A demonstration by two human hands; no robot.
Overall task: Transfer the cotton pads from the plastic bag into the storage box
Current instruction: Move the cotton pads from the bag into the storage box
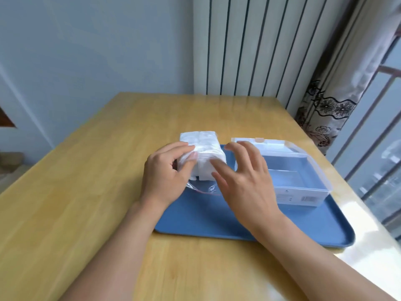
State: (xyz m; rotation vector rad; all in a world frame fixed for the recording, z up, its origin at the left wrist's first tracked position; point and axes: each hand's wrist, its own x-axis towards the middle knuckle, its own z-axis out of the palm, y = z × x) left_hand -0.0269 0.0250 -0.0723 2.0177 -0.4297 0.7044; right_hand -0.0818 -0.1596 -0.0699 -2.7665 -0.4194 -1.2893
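Left hand curled in grasp, right hand spread.

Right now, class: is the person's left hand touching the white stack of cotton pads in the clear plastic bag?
Touching. The head view shows the left hand with thumb and fingers closed around the near end of the white stack of cotton pads.

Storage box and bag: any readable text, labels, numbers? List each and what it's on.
Nothing can be read in the head view.
Storage box: label strip on the near wall has small dark marks, too small and blurred to read.
Plastic bag: a red line along the near end, no text visible.
Cotton pads: plain white, no print.
Tray: plain blue, no markings.
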